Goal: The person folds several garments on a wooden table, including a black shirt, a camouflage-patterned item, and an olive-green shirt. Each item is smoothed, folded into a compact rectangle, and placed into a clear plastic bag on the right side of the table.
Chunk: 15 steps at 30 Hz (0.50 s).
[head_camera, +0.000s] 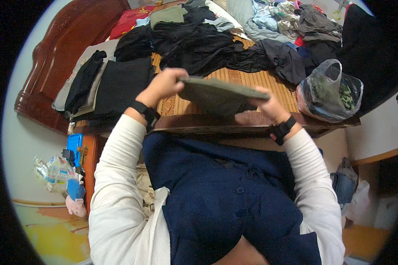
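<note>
My left hand (167, 84) and my right hand (268, 104) hold a dark olive-green garment (219, 94) between them, one at each end of its upper edge. It looks folded and hangs above the front edge of a bed covered with a patterned bamboo mat (245, 78). Motion blurs its lower part and my right hand. Left of my left hand lies a folded black garment (124, 82), beside a narrow black folded garment (85, 79) on lighter cloth. Beyond my hands a heap of black clothes (195, 46) spreads over the mat.
A clear plastic bag (333, 91) with things inside stands at the bed's right front. Grey-blue and patterned clothes (278, 18) pile up at the back right, near a dark grey garment (283, 59). The carved wooden headboard (59, 63) rises at the left. A wooden rail (199, 124) edges the bed.
</note>
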{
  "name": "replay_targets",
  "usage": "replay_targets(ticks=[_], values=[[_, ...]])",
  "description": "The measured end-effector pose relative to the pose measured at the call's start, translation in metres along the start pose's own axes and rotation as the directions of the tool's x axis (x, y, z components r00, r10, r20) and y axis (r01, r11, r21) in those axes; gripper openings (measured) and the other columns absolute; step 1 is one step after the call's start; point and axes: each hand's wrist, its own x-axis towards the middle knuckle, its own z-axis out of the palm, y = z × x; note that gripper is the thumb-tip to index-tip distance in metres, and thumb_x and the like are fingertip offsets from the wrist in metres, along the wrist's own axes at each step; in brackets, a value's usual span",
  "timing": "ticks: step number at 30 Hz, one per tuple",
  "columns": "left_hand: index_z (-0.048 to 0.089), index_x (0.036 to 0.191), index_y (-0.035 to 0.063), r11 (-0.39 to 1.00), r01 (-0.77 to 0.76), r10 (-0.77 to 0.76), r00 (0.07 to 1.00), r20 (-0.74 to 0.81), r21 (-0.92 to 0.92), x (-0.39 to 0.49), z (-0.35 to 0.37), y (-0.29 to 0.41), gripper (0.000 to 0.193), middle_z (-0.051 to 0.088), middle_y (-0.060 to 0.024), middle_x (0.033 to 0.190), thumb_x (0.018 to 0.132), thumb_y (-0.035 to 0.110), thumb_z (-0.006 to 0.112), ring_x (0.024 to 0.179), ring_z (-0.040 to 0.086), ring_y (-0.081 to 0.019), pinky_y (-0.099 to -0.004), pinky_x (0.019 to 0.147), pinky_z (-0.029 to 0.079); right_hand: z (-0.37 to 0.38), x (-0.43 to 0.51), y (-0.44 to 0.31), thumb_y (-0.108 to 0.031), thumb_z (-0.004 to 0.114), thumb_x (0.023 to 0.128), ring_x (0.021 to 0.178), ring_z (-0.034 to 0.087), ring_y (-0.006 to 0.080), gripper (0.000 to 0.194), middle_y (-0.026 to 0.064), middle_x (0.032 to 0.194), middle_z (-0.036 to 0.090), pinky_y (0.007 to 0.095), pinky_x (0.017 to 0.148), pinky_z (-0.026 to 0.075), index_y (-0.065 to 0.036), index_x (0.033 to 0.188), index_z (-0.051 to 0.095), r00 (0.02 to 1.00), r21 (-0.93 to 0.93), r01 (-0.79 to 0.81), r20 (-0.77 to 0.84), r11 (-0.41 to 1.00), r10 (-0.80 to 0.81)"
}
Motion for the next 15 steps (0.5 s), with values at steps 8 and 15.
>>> replay_targets(ticks=[8, 15], values=[[0.065, 0.107, -0.0022, 0.87, -0.018, -0.192, 0.908, -0.372, -0.492, 0.08, -0.062, 0.031, 0.025, 0.065, -0.0014, 0.086, 0.089, 0.011, 0.055, 0.075, 0.057, -0.0095, -0.0235, 0.069, 0.047, -0.047, 0.061, -0.11, -0.011, 0.06, 0.09, 0.091, 0.059, 0.0143, 0.021, 0.0051, 0.101, 0.066, 0.0273, 0.082, 0.046, 0.001, 0.108, 0.063, 0.888, 0.165, 0.415, -0.287, 0.895, -0.36], [0.067, 0.107, -0.0003, 0.852, 0.243, -0.416, 0.852, -0.317, -0.464, 0.138, -0.047, 0.018, 0.023, 0.069, -0.0042, 0.089, 0.092, 0.015, 0.058, 0.077, 0.059, -0.0106, -0.0263, 0.072, 0.048, -0.071, 0.106, -0.12, -0.009, 0.061, 0.089, 0.087, 0.06, 0.0163, 0.018, 0.0047, 0.099, 0.067, 0.0314, 0.08, 0.046, 0.0, 0.105, 0.065, 0.938, 0.347, 0.106, -0.346, 0.932, 0.022]])
